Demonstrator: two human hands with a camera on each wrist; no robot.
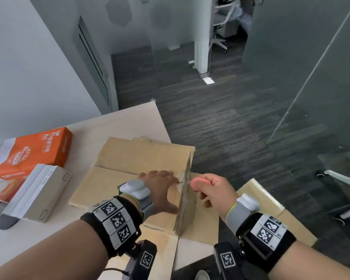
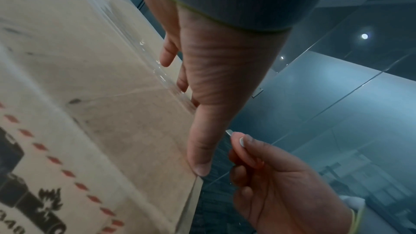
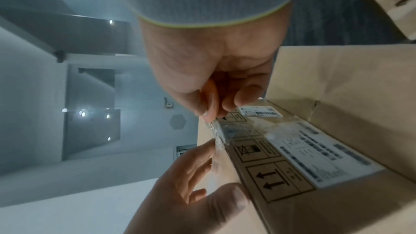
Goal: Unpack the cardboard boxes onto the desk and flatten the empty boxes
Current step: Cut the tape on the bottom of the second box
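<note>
the cardboard box [image 1: 133, 158] lies opened at the desk's [image 1: 129, 122] right edge. the left hand [image 1: 162, 188] presses flat, fingers straight, on its upright panel; the right hand [image 1: 212, 188] pinches clear tape [image 3: 219, 131] at that panel's edge.

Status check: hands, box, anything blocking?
Left hand flat against the cardboard box, steadying it. Right hand pinching clear tape at the box's upright edge. Box partly flattened on desk. Nothing blocking.
</note>
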